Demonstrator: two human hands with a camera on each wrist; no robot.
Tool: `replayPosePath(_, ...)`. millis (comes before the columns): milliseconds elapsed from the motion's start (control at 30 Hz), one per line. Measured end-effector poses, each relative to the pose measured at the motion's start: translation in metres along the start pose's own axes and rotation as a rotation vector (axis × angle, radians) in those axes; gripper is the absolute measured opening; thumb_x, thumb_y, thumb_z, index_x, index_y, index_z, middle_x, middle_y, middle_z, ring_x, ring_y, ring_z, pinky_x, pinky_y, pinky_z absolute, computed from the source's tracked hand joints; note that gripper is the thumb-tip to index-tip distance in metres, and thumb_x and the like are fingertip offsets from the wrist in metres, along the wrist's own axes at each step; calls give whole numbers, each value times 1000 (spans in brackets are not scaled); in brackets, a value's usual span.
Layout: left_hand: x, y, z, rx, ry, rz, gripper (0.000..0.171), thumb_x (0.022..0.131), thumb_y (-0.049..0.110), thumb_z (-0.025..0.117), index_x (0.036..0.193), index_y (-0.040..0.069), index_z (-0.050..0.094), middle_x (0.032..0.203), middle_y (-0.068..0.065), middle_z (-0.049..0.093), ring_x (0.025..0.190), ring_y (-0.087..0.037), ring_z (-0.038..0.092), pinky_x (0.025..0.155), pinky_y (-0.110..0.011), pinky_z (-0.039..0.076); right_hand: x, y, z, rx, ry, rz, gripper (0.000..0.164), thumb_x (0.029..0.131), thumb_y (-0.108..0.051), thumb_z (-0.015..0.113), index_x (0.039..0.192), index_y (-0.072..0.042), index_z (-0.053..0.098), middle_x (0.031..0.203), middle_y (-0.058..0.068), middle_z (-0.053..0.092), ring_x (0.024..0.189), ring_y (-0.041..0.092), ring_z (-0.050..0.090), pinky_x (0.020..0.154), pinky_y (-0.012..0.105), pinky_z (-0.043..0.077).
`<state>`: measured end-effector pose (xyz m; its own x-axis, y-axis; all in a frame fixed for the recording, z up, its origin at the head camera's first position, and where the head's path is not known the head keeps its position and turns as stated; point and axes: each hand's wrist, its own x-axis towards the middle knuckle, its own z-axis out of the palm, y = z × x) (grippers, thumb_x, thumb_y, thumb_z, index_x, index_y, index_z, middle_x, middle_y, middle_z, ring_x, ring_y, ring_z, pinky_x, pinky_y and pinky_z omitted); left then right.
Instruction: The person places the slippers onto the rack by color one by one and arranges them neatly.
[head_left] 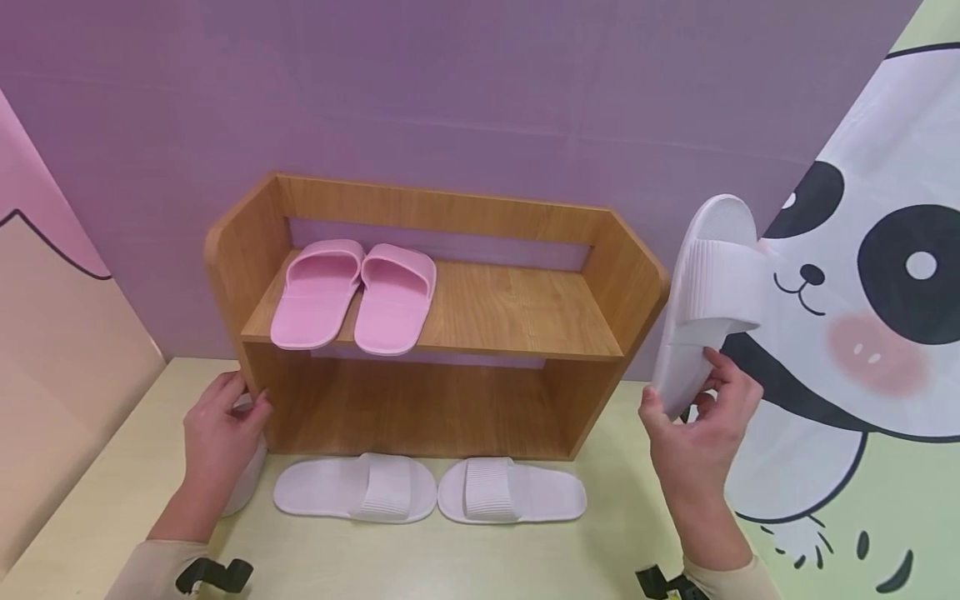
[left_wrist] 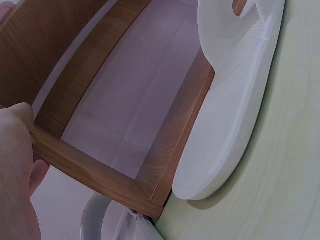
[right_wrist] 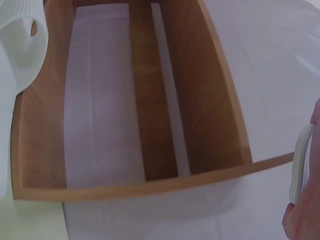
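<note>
My left hand (head_left: pixel 221 425) grips the front edge of the left side panel of a two-tier wooden shoe rack (head_left: pixel 517 308); in the left wrist view its fingers (left_wrist: pixel 22 115) wrap that edge. My right hand (head_left: pixel 705 433) holds a white slipper (head_left: pixel 723 279) by the heel between thumb and fingers. This slipper is raised to the right of the rack, toe up. On the upper shelf sit two pink slippers (head_left: pixel 318 300) side by side, heels toward me. Two white slippers (head_left: pixel 322 487) lie sideways in front of the rack, toe to toe.
Another white slipper (head_left: pixel 251 479) lies left of the rack, partly hidden by my left hand and forearm. The rack stands on a pale table (head_left: pixel 420 562) against a purple backdrop (head_left: pixel 450 92). A panda picture (head_left: pixel 862 250) covers the right side.
</note>
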<state>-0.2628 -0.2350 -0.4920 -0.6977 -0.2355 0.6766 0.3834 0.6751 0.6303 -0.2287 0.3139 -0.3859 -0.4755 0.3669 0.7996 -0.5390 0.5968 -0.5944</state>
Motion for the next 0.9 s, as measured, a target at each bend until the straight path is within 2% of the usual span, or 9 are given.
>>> replayPosePath(167, 1, 0, 1, 11, 1, 14, 36, 92, -9, 79, 128, -3, 76, 116, -20, 73, 101, -41, 74, 79, 5, 39, -2, -10, 3, 7, -48, -6, 77, 83, 1, 79, 155, -15, 58, 133, -20, 43, 115, 18, 50, 87, 26, 50)
replayPosePath(267, 2, 1, 1, 12, 5, 20, 36, 92, -10, 78, 127, -3, 76, 116, -20, 73, 99, -41, 74, 79, 5, 38, -2, -17, 6, 28, -65, -17, 76, 81, 2, 80, 154, -10, 59, 133, -16, 44, 115, 19, 50, 89, 25, 51)
replayPosePath(400, 2, 1, 1, 15, 3, 17, 36, 92, -10, 79, 127, -3, 76, 116, -19, 73, 100, -41, 75, 80, 5, 40, -3, -24, 12, 30, -98, -34, 78, 78, 5, 81, 152, 0, 57, 136, -1, 47, 116, 19, 50, 89, 25, 50)
replayPosePath(500, 2, 1, 1, 13, -1, 14, 38, 92, -10, 79, 129, -2, 76, 116, -18, 73, 101, -40, 75, 80, 3, 42, -5, -29, 15, -20, -135, -40, 80, 78, 4, 82, 153, 1, 55, 138, 14, 47, 117, 17, 48, 91, 23, 48)
replayPosePath(600, 1, 2, 1, 11, -2, 16, 39, 92, -10, 80, 129, -2, 76, 117, -18, 73, 102, -40, 75, 80, 3, 42, -7, -31, 18, -50, -164, -47, 81, 78, 3, 83, 154, -1, 54, 139, 25, 46, 116, 16, 48, 91, 22, 46)
replayPosePath(767, 1, 1, 1, 11, 0, 17, 39, 92, -11, 80, 129, -1, 76, 116, -18, 73, 103, -41, 75, 80, 4, 41, -9, -34, 23, -53, -204, -69, 82, 78, -1, 86, 154, -7, 56, 140, 25, 48, 109, 17, 50, 88, 23, 47)
replayPosePath(900, 0, 0, 2, 11, -1, 10, 39, 92, -10, 81, 129, -1, 76, 117, -18, 73, 104, -41, 75, 80, 5, 39, -8, -35, 27, -53, -224, -91, 81, 77, -4, 88, 153, -8, 59, 135, 25, 50, 107, 19, 50, 83, 25, 45)
